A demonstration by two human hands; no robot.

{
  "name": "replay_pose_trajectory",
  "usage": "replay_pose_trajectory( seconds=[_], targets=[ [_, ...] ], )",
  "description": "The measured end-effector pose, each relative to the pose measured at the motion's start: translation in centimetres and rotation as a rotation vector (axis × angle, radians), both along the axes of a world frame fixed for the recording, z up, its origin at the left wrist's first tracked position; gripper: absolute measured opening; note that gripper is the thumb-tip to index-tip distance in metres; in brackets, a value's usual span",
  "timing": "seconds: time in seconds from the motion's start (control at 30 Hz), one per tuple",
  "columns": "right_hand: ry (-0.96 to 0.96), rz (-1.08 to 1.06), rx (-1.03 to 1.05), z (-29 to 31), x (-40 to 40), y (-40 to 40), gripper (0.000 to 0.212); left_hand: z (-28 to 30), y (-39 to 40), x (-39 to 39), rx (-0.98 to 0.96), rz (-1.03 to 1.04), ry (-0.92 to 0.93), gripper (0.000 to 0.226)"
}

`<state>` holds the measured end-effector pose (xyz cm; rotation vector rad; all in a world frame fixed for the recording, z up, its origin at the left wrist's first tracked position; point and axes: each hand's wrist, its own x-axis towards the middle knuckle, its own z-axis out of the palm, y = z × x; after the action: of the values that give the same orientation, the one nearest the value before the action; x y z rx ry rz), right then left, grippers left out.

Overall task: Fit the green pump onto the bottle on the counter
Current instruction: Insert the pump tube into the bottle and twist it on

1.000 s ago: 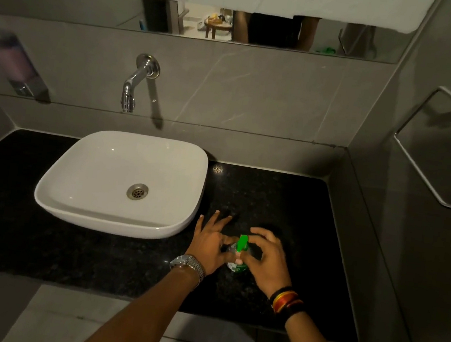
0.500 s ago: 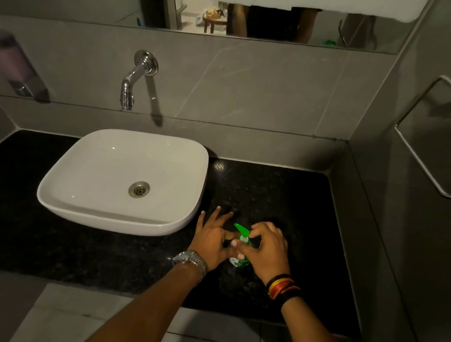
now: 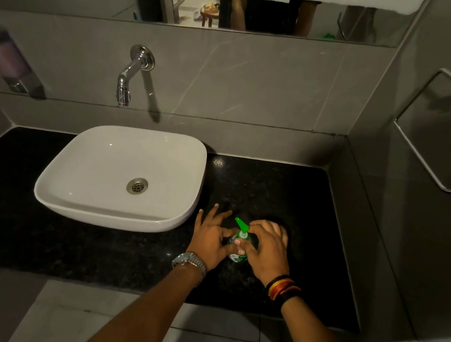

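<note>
A small bottle (image 3: 239, 256) stands upright on the black counter (image 3: 286, 201), right of the sink. The green pump (image 3: 241, 225) sits on its top, nozzle pointing up and left. My left hand (image 3: 209, 237) holds the bottle's left side with thumb and forefinger, other fingers spread. My right hand (image 3: 265, 248) grips the pump collar at the bottle's neck from the right. Both hands hide most of the bottle body.
A white vessel sink (image 3: 123, 177) sits on the counter to the left, under a wall tap (image 3: 129, 77). A soap dispenser (image 3: 9, 62) hangs on the left wall. A towel bar (image 3: 430, 134) runs along the right wall. The counter's front edge is near my forearms.
The pump nozzle has turned from pointing straight up to pointing up and left. My right hand has rotated around the bottle's neck. The bottle stays in the same spot.
</note>
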<state>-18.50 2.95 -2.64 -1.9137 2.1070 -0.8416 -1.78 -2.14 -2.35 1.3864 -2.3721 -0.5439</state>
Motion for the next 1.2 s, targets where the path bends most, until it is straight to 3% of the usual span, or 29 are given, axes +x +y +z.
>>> replay_pose_trajectory(
  seconds=[0.23,0.37,0.43,0.57,0.63,0.73,0.9,1.2],
  targets=[
    [-0.081,-0.037,0.047,1.2,1.0,0.4,0.029,0.3,0.1,0.0,0.011,0.007,-0.033,0.037],
    [-0.326,0.156,0.134,4.1,-0.8,0.2,0.065,0.2,0.0,0.1,0.015,-0.002,-0.039,0.045],
    [-0.152,0.294,0.126,5.7,-1.5,-0.2,0.063,0.1,0.0,0.1,0.018,-0.003,-0.030,0.051],
    [0.308,0.465,0.191,8.3,-2.1,-1.5,0.036,0.0,-0.1,0.0,0.023,-0.013,-0.047,0.056],
    [0.419,0.462,0.199,9.1,-2.4,-2.2,0.023,0.2,-0.2,0.1,0.031,-0.017,-0.052,0.056],
    [0.474,0.410,0.170,9.7,-3.0,-2.5,0.027,0.3,-0.2,0.2,0.035,-0.017,-0.053,0.054],
    [0.142,0.251,0.184,8.7,-2.5,-1.6,0.026,0.4,-0.1,0.2,0.053,-0.009,-0.048,0.055],
    [-0.532,-0.004,0.410,6.6,-0.9,-1.0,0.032,0.9,-0.4,0.0,0.061,-0.024,-0.096,0.054]
  ],
)
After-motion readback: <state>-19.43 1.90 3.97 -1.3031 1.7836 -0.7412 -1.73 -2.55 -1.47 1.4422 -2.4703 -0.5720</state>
